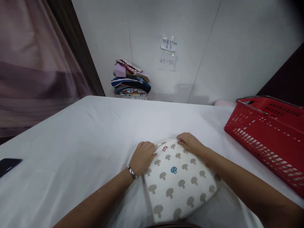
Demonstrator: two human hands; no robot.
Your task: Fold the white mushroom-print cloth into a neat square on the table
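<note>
A white cloth with grey mushroom prints [181, 183] lies folded on the white-covered table [102, 126], close to my body. It also bears a blue and a red mushroom. My left hand [143, 157], with a silver band on the wrist, grips the cloth's far left corner, its thumb on top. At the far right corner my right hand [188, 143] pinches the cloth's edge, fingers curled over it. The fingertips under the cloth are partly hidden.
A red plastic basket [273, 133] with a metal handle stands at the right. Folded clothes [131, 79] are stacked beyond the far edge. A dark flat object [9, 165] lies at the left edge. Paper notes [167, 61] hang on the wall.
</note>
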